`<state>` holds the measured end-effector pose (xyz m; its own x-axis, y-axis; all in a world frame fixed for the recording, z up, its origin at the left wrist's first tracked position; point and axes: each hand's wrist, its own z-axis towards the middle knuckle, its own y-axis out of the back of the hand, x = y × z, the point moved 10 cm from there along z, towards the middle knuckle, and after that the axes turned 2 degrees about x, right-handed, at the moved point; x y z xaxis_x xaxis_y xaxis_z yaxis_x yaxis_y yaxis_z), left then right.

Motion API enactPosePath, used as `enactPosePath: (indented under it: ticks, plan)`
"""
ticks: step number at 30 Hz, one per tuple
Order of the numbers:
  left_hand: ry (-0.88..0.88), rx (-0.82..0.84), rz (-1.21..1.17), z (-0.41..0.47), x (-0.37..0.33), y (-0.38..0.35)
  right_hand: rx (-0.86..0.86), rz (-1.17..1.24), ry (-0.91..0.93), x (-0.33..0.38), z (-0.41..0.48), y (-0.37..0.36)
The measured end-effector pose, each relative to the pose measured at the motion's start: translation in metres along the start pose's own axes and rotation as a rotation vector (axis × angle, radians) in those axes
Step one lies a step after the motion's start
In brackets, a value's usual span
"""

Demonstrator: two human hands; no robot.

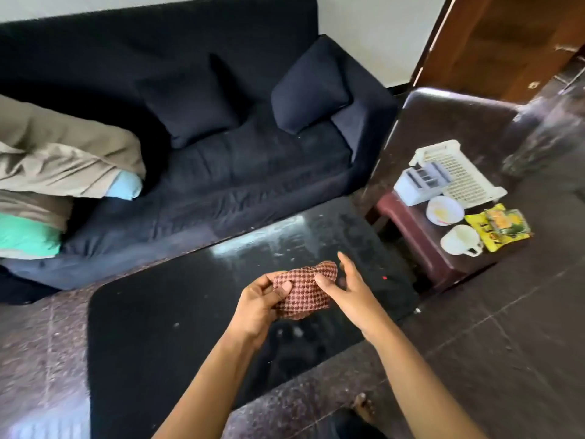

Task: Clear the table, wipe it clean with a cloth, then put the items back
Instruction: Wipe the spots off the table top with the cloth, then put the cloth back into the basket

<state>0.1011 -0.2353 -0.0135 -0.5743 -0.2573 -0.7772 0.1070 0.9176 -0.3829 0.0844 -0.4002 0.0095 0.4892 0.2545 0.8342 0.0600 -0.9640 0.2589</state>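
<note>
cloth: red-and-white checked cloth (304, 291) is hanging bunched between both hands, in the air over the middle of the table.
left hand: left hand (262, 299) is gripping the cloth's left side, with fingers curling under it and the thumb pressing on top.
right hand: right hand (345, 286) is laying its thumb on the cloth's right part, and its fingers are sticking out loosely past the edge. Can't tell if it's actually pinching.
table: low glossy black table (158, 327) is showing dust smears and pale specks, with glare along its far edge.
stool: dark red stool (411, 223) is standing just beside the table's right end, carrying the small items.
on stool: white slotted basket (465, 179) is lying at the back. Pale grey box (418, 185) is touching its left side. White bowl (444, 210) is sitting in front of both. White cup (460, 240) is sitting nearest. Yellow packet (497, 226) is lying to the right of bowl and cup.
armchair: brown leather armchair (443, 122) is sitting behind the stool.
sofa: dark navy sofa (253, 172) is running along the table's far side, with two matching cushions (186, 99) propped up on it.
bedding: beige, blue and green pillows (63, 160) are piling up on the sofa's left end.
floor: speckled dark floor (506, 327) is surrounding everything, and a bare foot (364, 407) is showing at the bottom edge.
</note>
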Motion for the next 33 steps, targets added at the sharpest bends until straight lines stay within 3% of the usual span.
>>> enactPosePath:
  ticks: [3, 7, 11, 15, 17, 21, 27, 33]
  plan:
    - [-0.002, 0.041, 0.053, 0.039, 0.003, -0.095, 0.131, -0.453, 0.298, 0.026, 0.017, 0.096]
    - [-0.062, 0.038, 0.080, 0.084, -0.002, -0.199, 0.324, -0.682, 0.232, 0.018, 0.047, 0.191]
    - [-0.155, -0.090, 0.085, 0.124, -0.011, -0.260, 0.277, -0.518, 0.085, 0.002, 0.080, 0.281]
    - [-0.151, -0.218, -0.053, 0.176, 0.001, -0.319, 0.176, 0.044, -0.024, -0.018, 0.113, 0.376]
    - [-0.097, -0.211, -0.118, 0.211, 0.020, -0.354, 0.112, 0.277, -0.108, -0.039, 0.129, 0.418]
    - [0.119, -0.151, -0.133, 0.282, 0.065, -0.426, -0.107, 0.466, -0.275, -0.093, 0.162, 0.496]
    - [0.199, -0.217, -0.051, 0.369, 0.102, -0.505, -0.318, 0.410, -0.311, -0.122, 0.223, 0.597]
    - [0.169, -0.368, 0.243, 0.446, 0.120, -0.527, -0.323, -0.105, -0.278, -0.145, 0.310, 0.651]
